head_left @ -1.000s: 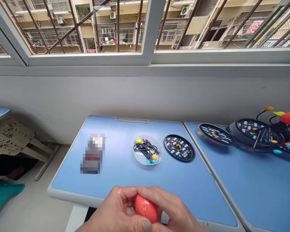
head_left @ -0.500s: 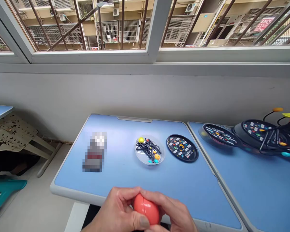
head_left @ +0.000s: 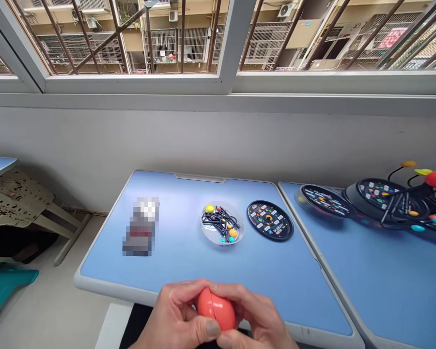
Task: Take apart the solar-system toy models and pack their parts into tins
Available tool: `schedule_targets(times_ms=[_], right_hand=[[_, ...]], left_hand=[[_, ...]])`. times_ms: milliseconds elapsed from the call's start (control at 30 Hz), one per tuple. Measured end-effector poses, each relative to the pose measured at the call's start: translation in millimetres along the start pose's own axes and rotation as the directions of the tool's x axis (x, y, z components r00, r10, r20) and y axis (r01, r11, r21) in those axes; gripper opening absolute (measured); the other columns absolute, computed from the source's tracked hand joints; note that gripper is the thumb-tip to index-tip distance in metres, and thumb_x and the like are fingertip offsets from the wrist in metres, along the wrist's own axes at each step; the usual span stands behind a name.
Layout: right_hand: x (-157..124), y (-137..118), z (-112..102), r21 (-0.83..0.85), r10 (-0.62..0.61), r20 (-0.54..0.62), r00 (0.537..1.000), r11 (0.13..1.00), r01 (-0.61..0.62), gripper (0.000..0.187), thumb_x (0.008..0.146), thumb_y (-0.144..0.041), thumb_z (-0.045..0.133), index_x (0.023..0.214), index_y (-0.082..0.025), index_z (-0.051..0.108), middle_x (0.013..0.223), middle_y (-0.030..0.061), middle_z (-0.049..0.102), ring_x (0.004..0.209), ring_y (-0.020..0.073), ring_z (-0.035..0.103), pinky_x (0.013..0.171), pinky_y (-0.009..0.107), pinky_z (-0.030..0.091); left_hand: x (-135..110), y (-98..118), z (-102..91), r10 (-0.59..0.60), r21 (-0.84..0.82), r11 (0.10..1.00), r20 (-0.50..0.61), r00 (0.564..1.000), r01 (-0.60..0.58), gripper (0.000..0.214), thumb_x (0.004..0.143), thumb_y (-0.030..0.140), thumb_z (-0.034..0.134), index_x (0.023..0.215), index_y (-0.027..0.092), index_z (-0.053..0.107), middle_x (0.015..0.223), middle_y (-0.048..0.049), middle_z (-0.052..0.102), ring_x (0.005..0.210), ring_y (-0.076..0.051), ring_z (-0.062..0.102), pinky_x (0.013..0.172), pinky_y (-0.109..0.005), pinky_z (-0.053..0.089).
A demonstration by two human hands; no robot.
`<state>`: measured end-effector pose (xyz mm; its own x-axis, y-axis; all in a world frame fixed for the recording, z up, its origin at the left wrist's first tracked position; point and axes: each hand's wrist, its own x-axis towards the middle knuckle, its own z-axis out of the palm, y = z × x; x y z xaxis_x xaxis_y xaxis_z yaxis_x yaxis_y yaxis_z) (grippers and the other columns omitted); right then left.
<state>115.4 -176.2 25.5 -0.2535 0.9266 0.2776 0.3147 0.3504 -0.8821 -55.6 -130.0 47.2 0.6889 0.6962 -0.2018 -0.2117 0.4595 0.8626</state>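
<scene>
Both my hands wrap round a red-orange plastic ball [head_left: 217,309] with a seam down its middle, held low over the near edge of the blue table [head_left: 189,261]. My left hand [head_left: 176,317] grips its left half, thumb across the front. My right hand [head_left: 256,320] grips its right half. Farther back on the table sits a clear dish [head_left: 221,223] with black rods and small coloured balls. Next to it on the right lies a black round disc [head_left: 270,220] with coloured marks.
A blurred-out dark object [head_left: 141,226] lies at the table's left. A second blue table [head_left: 385,281] adjoins on the right, carrying more black discs [head_left: 321,199] and an assembled model with rods and coloured balls [head_left: 414,201]. A grey wall and barred window stand behind.
The ball has stayed in both hands, turning slightly so its seam faces me more. The view has shifted a little; nothing on the tables moved.
</scene>
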Motion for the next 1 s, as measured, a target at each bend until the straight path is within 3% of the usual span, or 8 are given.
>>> schedule_targets(times_ms=[133, 267, 433, 600, 667, 800, 900, 1000], right_hand=[[-0.4, -1.4, -0.4, -0.102, -0.125, -0.042, 0.991, 0.987, 0.121, 0.037, 0.082, -0.033, 0.058, 0.117, -0.026, 0.049, 0.081, 0.0038, 0.066, 0.064, 0.015, 0.061, 0.061, 0.024, 0.053], [-0.9, 0.0, 1.9, -0.063, -0.055, -0.039, 0.998, 0.997, 0.053, 0.031, 0.085, -0.035, 0.054, 0.114, -0.025, 0.049, 0.079, 0.0036, 0.065, 0.063, 0.0145, 0.061, 0.058, 0.022, 0.054], [-0.7, 3.2, 3.4, -0.14, -0.212, -0.077, 0.974, 0.97, 0.2, 0.039, 0.084, -0.032, 0.055, 0.121, -0.026, 0.045, 0.083, 0.0051, 0.066, 0.065, 0.0165, 0.062, 0.059, 0.024, 0.054], [8.6, -16.3, -2.5, -0.155, 0.004, 0.012, 1.0, 0.988, -0.002, 0.042, 0.073, -0.017, 0.064, 0.112, -0.027, 0.052, 0.085, 0.0006, 0.069, 0.066, 0.0134, 0.064, 0.06, 0.018, 0.054], [10.5, -21.0, -3.3, -0.197, 0.058, 0.049, 0.997, 0.979, -0.047, 0.045, 0.068, -0.012, 0.063, 0.11, -0.026, 0.055, 0.085, 0.0004, 0.069, 0.068, 0.0137, 0.064, 0.062, 0.018, 0.053], [5.4, -15.0, -0.5, -0.234, 0.034, 0.069, 0.997, 0.972, -0.017, 0.034, 0.068, -0.015, 0.06, 0.101, -0.022, 0.057, 0.075, 0.0001, 0.067, 0.061, 0.013, 0.061, 0.059, 0.02, 0.05], [-0.3, -8.7, 1.2, -0.249, 0.02, 0.093, 0.995, 0.968, 0.003, 0.03, 0.07, -0.016, 0.06, 0.099, -0.022, 0.054, 0.073, -0.0001, 0.066, 0.06, 0.0132, 0.059, 0.06, 0.021, 0.049], [-2.8, -7.3, 2.3, -0.268, -0.032, 0.077, 0.997, 0.962, 0.052, 0.032, 0.07, -0.017, 0.061, 0.1, -0.022, 0.051, 0.072, 0.0002, 0.065, 0.059, 0.0137, 0.058, 0.059, 0.022, 0.049]], left_hand=[[-1.5, 2.8, 1.6, -0.048, -0.013, 0.999, 0.047, 0.998, 0.049, 0.037, 0.066, 0.043, 0.071, 0.085, 0.011, 0.066, 0.07, -0.0013, 0.047, 0.068, -0.013, 0.041, 0.065, -0.024, 0.037], [-2.3, -1.1, 1.3, 0.023, 0.026, 0.999, -0.014, 1.0, -0.022, 0.038, 0.067, 0.044, 0.069, 0.086, 0.011, 0.066, 0.074, -0.0027, 0.049, 0.071, -0.014, 0.043, 0.066, -0.025, 0.038], [-3.5, -5.6, -1.7, -0.009, -0.05, 0.999, -0.014, 1.0, 0.008, 0.034, 0.065, 0.039, 0.072, 0.084, 0.011, 0.065, 0.072, -0.0016, 0.048, 0.071, -0.014, 0.044, 0.068, -0.025, 0.038], [-1.7, -1.1, 2.5, -0.083, 0.187, 0.977, -0.113, 0.99, 0.104, 0.022, 0.06, 0.022, 0.068, 0.079, 0.011, 0.064, 0.068, 0.0001, 0.049, 0.059, -0.01, 0.043, 0.053, -0.021, 0.038], [-0.3, -2.3, 3.0, -0.11, 0.271, 0.95, -0.172, 0.979, 0.154, 0.03, 0.055, 0.017, 0.066, 0.084, 0.012, 0.063, 0.07, -0.0005, 0.053, 0.06, -0.011, 0.047, 0.051, -0.02, 0.038], [0.7, -8.4, -0.4, -0.143, 0.172, 0.969, -0.193, 0.971, 0.178, 0.044, 0.045, 0.018, 0.07, 0.088, 0.015, 0.059, 0.076, -0.0025, 0.059, 0.073, -0.017, 0.054, 0.058, -0.022, 0.042], [-0.8, -11.6, -2.5, -0.149, 0.127, 0.978, -0.142, 0.979, 0.167, 0.036, 0.047, 0.022, 0.074, 0.079, 0.013, 0.059, 0.074, -0.0035, 0.062, 0.071, -0.015, 0.055, 0.063, -0.024, 0.042], [-2.1, -14.9, -3.2, -0.148, 0.083, 0.983, -0.143, 0.979, 0.161, 0.043, 0.047, 0.032, 0.078, 0.08, 0.011, 0.06, 0.071, -0.0039, 0.062, 0.067, -0.015, 0.055, 0.062, -0.025, 0.043]])
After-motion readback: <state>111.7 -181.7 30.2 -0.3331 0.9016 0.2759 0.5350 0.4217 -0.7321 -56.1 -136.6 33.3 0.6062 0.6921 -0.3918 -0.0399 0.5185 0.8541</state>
